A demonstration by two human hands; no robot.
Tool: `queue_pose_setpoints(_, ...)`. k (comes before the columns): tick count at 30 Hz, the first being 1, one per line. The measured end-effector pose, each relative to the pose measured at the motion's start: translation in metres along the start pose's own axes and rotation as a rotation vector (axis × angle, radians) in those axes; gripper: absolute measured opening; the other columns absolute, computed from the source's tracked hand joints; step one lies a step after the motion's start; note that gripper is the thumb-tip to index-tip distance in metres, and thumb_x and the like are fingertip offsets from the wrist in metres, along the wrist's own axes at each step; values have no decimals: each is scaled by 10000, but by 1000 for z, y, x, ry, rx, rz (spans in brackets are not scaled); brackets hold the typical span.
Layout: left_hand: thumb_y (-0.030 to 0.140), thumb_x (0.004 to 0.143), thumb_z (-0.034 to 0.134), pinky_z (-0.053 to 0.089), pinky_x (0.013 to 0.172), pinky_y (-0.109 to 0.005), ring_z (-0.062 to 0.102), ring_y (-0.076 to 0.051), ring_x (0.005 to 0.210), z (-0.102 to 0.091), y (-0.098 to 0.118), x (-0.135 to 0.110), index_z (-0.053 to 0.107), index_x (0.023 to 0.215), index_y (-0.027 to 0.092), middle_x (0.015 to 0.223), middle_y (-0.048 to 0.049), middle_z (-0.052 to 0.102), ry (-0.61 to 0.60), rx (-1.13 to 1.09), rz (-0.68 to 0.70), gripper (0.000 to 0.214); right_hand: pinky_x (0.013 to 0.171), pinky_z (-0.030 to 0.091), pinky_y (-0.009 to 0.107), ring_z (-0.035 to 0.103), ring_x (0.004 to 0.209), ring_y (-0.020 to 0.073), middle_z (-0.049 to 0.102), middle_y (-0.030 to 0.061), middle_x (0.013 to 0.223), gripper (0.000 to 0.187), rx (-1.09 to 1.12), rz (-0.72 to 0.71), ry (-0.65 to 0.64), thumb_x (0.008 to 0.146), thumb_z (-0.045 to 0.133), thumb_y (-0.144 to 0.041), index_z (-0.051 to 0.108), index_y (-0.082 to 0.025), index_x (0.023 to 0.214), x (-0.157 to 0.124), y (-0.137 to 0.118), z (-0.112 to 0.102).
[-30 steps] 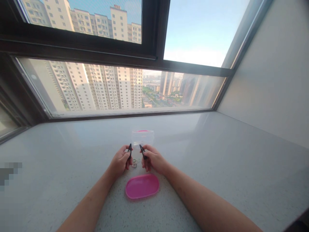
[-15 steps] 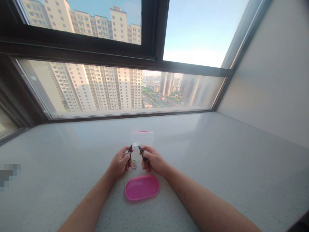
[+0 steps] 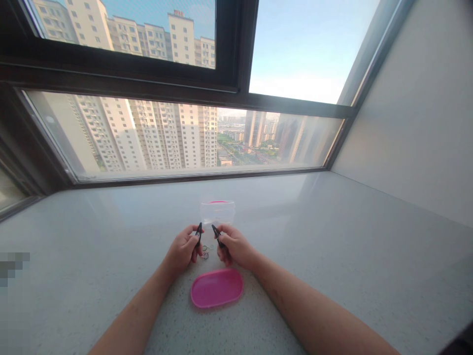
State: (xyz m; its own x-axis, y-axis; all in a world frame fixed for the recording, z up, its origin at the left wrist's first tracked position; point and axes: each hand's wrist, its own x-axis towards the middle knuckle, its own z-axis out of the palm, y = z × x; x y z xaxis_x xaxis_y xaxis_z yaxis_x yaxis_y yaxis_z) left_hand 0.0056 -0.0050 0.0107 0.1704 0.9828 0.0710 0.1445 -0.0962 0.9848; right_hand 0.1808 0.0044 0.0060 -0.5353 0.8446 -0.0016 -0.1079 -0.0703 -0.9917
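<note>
Clips [image 3: 199, 233] closer | left hand [image 3: 183, 250], right hand [image 3: 237, 246]: one each | rings [image 3: 205, 255], perhaps, between

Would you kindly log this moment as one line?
left hand: holds black clip | right hand: holds second black clip | between them: small rings | beyond: clear container | near side: pink oval piece

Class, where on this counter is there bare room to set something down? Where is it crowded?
Bare: the counter between the right forearm and the pale wall, and from the left forearm out toward the blurred patch. Crowded: the middle, with small rings, clear container, pink tray, plus the left hand and right hand, each holding a black clip.
</note>
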Motion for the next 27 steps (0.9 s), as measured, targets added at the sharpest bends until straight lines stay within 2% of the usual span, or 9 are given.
queue_pose_setpoints(18, 300, 778, 388, 254, 316, -143, 376, -66, 295, -1, -4, 1, 464, 958, 155, 445, 63, 529, -12, 52, 29, 244, 276, 286, 136, 408, 255, 81, 527, -64, 416, 205, -27, 13, 5, 708, 377, -239, 445, -189, 895, 0, 0, 0)
queue_pose_setpoints(27, 254, 756, 356, 262, 321, -144, 404, -72, 301, 0, -3, 1, 453, 958, 156, 463, 44, 569, -4, -2, 10, 245, 275, 304, 151, 423, 258, 98, 542, -47, 423, 233, 48, -9, -27, 709, 346, -221, 426, -185, 925, 0, 1, -2)
